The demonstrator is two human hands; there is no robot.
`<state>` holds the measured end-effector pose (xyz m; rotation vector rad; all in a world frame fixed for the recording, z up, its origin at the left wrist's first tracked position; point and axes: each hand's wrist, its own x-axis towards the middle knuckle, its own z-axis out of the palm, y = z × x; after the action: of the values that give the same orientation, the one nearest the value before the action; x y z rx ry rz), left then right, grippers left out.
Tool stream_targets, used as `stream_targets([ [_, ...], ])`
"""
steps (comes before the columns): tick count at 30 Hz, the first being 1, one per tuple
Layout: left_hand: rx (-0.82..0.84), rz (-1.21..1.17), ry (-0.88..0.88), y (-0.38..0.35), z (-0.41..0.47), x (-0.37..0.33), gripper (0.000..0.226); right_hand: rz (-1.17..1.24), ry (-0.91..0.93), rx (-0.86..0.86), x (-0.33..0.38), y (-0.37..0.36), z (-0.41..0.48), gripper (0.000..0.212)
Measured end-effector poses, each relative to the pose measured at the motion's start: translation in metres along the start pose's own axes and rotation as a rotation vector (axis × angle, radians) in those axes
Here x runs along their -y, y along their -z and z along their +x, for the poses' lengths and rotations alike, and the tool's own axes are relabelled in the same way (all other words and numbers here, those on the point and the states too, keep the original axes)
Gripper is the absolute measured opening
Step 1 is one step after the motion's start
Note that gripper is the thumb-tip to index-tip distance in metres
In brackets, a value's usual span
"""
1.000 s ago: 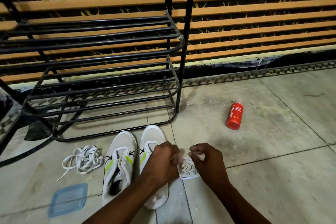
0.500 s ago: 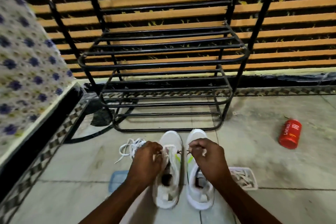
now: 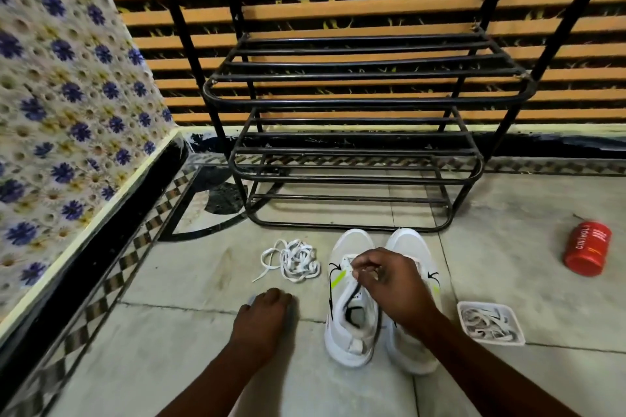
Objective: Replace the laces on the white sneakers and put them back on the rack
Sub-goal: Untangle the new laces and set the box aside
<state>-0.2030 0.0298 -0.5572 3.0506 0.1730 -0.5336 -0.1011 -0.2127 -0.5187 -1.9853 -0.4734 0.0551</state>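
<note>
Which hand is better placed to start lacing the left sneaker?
The right hand: its fingers already pinch at the eyelets of the left sneaker. The left hand rests on the floor, over the blue lid, away from both sneakers.

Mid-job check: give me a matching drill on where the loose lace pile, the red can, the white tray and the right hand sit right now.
1 loose lace pile
2 red can
3 white tray
4 right hand

a lying far right on the floor
b over the sneakers
c left of the sneakers
d just right of the sneakers, holding laces

Pairs: 1-c, 2-a, 3-d, 4-b
</note>
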Motion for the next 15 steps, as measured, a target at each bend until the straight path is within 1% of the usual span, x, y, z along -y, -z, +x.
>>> stream_targets([
  [2, -0.008, 0.02, -0.013, -0.003, 0.001, 0.005, 0.055, 0.003, -0.005, 0.002, -0.001, -0.003, 0.001, 0.016],
  [4, 0.0, 0.093, -0.041, -0.002, 0.002, 0.007, 0.054, 0.012, -0.003, 0.009, -0.002, -0.005, 0.0, 0.013],
  [5, 0.012, 0.141, -0.059, 0.0, 0.003, 0.007, 0.056, 0.019, -0.004, 0.005, -0.003, -0.005, 0.001, 0.011],
  [7, 0.05, 0.211, -0.06, 0.005, 0.004, 0.009, 0.068, 0.022, 0.0, -0.003, -0.002, -0.005, 0.001, 0.009],
  [9, 0.074, 0.208, -0.042, 0.01, 0.006, 0.011, 0.078, 0.029, 0.001, -0.004, -0.001, -0.006, -0.001, 0.01],
  [10, 0.059, 0.183, -0.033, 0.014, 0.006, 0.011, 0.082, 0.025, 0.004, -0.003, 0.0, -0.005, -0.002, 0.01],
  [12, -0.037, 0.065, -0.02, 0.026, 0.008, 0.007, 0.087, 0.009, 0.005, -0.003, 0.002, -0.004, -0.004, 0.011],
  [13, -0.122, -0.026, -0.029, 0.031, 0.009, 0.003, 0.089, 0.004, 0.001, -0.01, 0.002, -0.002, -0.005, 0.013],
  [15, -0.343, -0.262, -0.081, 0.045, 0.013, -0.007, 0.091, 0.019, -0.011, -0.031, 0.004, 0.001, -0.003, 0.015],
])
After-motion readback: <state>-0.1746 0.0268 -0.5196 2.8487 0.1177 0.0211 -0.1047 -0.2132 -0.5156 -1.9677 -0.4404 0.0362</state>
